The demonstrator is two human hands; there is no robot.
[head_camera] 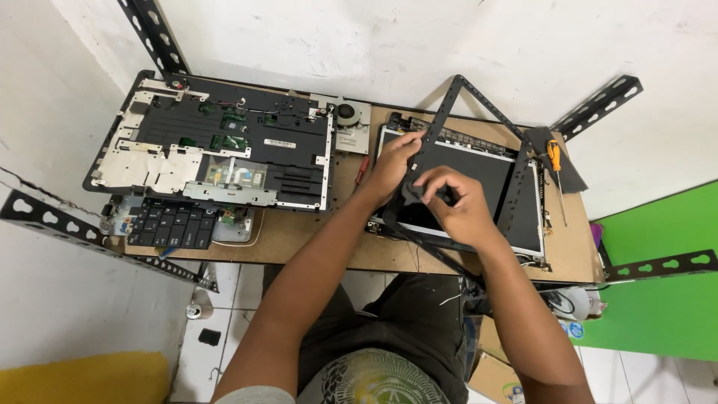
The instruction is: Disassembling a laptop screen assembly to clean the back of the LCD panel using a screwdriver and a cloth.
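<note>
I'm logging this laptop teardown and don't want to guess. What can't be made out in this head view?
- Screen panel: its middle is covered by both hands and the lifted black frame.
- Right hand: whatever its fingers pinch is too small and dark to identify.
- Left hand: fingertips hidden behind the frame.
- Keyboard: its keys are too small to read.
- Screwdriver: its tip is too thin to tell.

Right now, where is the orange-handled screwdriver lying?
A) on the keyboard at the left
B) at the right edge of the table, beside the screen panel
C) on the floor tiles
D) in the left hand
B: the orange-handled screwdriver lies at the table's right edge beside the screen panel, away from both hands.
</note>
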